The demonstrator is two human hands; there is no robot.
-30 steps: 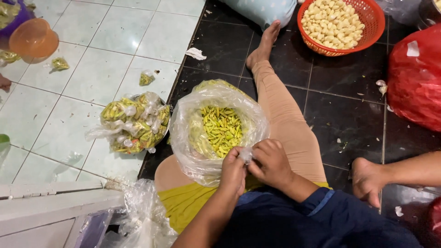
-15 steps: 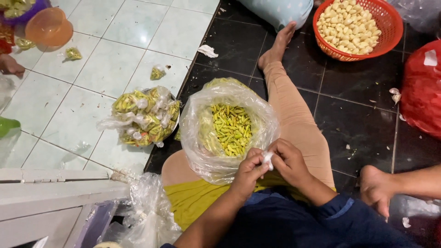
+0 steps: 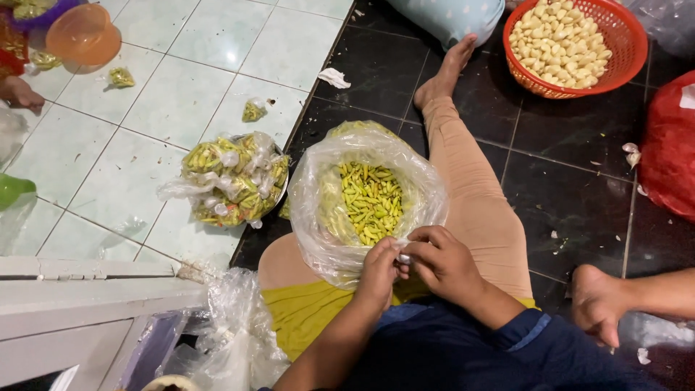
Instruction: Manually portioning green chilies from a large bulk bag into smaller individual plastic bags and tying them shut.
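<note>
Tiled floor (image 3: 181,65), pale then black. Left hand (image 3: 378,271) and right hand (image 3: 443,262) pinch the chilli bag's (image 3: 326,210) rim; fingertips partly hidden.

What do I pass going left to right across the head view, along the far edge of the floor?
Orange plastic bowl → small packed bag of yellow-green chilies → crumpled white scrap → light blue cushion → red basket of peeled garlic cloves.
</note>
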